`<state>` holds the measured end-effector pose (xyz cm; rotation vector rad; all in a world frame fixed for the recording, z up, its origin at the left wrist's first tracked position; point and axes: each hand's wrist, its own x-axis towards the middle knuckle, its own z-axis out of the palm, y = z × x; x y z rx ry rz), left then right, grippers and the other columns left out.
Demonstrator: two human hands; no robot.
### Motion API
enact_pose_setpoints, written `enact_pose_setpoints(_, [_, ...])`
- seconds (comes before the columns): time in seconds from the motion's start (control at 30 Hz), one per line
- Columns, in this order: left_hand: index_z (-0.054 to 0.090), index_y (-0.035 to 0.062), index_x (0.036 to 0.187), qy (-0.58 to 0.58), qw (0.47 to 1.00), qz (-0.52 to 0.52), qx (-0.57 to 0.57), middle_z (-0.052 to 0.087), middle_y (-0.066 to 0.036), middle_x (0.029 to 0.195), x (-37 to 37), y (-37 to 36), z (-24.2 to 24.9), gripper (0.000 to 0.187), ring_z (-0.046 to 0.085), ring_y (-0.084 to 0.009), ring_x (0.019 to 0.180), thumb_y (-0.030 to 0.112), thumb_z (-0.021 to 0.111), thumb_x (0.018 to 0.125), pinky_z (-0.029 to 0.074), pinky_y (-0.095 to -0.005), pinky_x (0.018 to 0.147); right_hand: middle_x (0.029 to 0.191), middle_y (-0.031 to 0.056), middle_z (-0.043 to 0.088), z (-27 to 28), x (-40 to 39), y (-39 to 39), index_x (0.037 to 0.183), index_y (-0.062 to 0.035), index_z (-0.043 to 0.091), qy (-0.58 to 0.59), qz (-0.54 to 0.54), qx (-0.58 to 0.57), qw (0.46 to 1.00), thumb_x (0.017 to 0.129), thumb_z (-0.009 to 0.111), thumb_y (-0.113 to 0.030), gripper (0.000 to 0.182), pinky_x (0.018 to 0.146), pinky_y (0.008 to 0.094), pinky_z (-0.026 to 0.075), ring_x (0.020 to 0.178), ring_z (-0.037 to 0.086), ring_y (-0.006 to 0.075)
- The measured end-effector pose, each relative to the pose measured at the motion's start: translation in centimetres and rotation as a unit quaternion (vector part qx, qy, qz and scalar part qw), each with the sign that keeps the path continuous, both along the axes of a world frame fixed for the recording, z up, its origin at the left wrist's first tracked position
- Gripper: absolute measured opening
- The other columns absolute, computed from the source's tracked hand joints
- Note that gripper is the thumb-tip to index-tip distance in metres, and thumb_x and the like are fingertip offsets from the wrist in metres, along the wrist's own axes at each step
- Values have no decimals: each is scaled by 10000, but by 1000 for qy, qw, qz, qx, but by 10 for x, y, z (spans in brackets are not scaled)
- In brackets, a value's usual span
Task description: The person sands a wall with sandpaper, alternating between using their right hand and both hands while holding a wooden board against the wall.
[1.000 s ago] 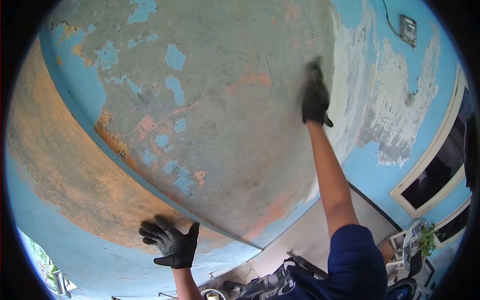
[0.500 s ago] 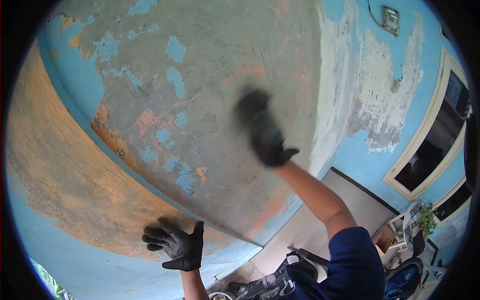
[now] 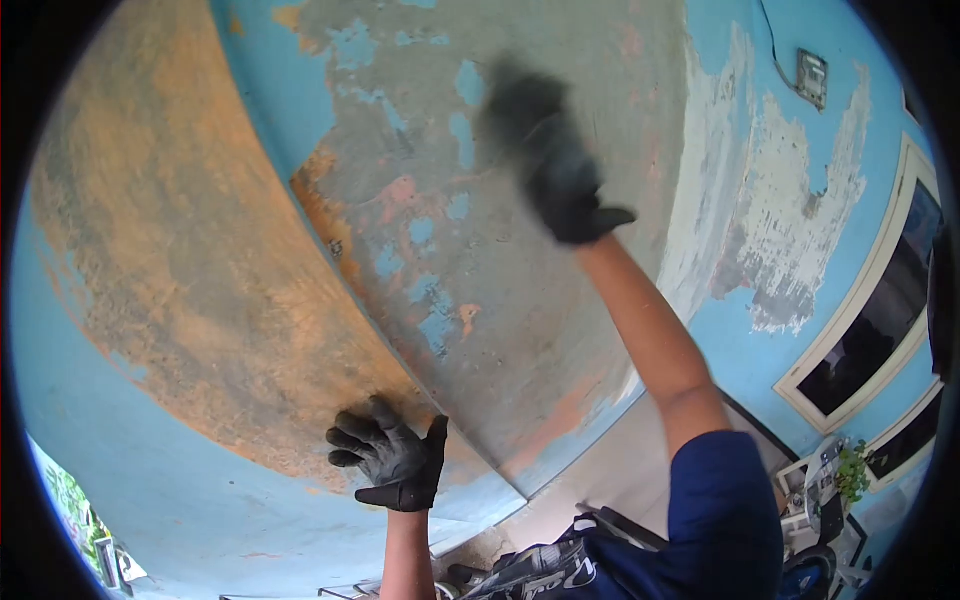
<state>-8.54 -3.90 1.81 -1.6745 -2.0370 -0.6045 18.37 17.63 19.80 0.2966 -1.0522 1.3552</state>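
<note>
Peeling blue paint and bare grey plaster cover the wall. The left hand is laid flat, fingers spread, low on the orange patch as a brace. The right hand is pressed high on the plaster, blurred; whether anything is gripped in it cannot be told. Even pressure and overlapping strokes would best be kept. A window frame is seen at right.

Matt black fabric gloves on rough, peeling painted plaster wall.
</note>
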Motion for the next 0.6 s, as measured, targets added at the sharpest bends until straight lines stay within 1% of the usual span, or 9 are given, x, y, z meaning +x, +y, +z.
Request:
enact_pose_setpoints(0.03, [19,43,1530,-2,1000,-15,15,-58,-450,1485,-1,1,-1,1171,-90,-674,1340,568,723,755,5,-799,981,1172,69,614,10,-4,-11,1307,-8,516,4,1,-15,1000,1024,421,-171,340,930,288,496,1066,591,125])
enact_pose_setpoints(0.1, [32,41,1529,-10,1000,-11,9,-54,-448,1486,-1,-3,-7,1165,-85,-674,1341,588,708,754,11,-802,978,1297,96,550,4,-26,-11,1375,7,438,21,-90,53,994,1032,407,-188,396,1061,338,386,1186,520,170])
enact_pose_setpoints(0.2, [52,57,1532,1,999,-23,26,-50,-448,1487,-2,1,-3,1146,-73,-678,1339,603,691,753,11,-810,972,1366,97,520,-32,-50,29,1423,-36,405,-203,-176,224,937,1057,319,-256,436,1124,363,342,1277,472,191])
enact_pose_setpoints(0.27, [55,58,1536,23,997,-40,55,-52,-453,1483,-7,0,-7,1142,-72,-677,1341,591,697,756,1,-808,973,1414,106,480,-19,-30,12,1446,-47,381,-246,-84,148,954,1058,307,-265,451,1141,370,321,1316,441,199])
enact_pose_setpoints(0.3, [50,53,1537,32,995,-54,75,-36,-458,1481,-10,0,-10,1139,-61,-675,1344,586,694,764,-6,-805,978,1421,105,470,-7,-1,17,1448,-44,372,-212,-94,129,964,1057,310,-263,453,1142,369,316,1320,432,201])
enact_pose_setpoints(0.4, [59,49,1536,22,997,-45,64,-11,-470,1472,-6,0,-7,1127,-48,-679,1342,579,694,771,-10,-808,974,1441,102,440,-10,48,26,1457,-35,348,-59,-248,43,966,1057,319,-258,459,1145,366,301,1331,406,207])
enact_pose_setpoints(0.43, [67,48,1535,3,998,-41,40,3,-480,1464,-4,-2,-2,1119,-34,-684,1339,574,695,773,-8,-815,965,1448,101,430,-35,30,30,1460,-32,340,-36,-241,41,969,1057,321,-257,462,1146,365,296,1335,398,209])
enact_pose_setpoints(0.5, [72,47,1534,16,996,-51,69,5,-483,1461,-7,2,-8,1120,-34,-684,1339,572,700,770,-11,-815,964,1462,100,410,-90,-14,26,1466,-26,324,-39,-137,83,986,1056,327,-253,469,1148,363,286,1343,381,213])
enact_pose_setpoints(0.6, [72,47,1534,29,995,-56,82,4,-485,1459,-6,-2,-10,1127,-33,-683,1340,570,708,764,-14,-814,965,1482,97,380,-92,8,26,1474,-16,300,-76,-73,68,992,1055,335,-248,480,1150,360,271,1354,355,220])
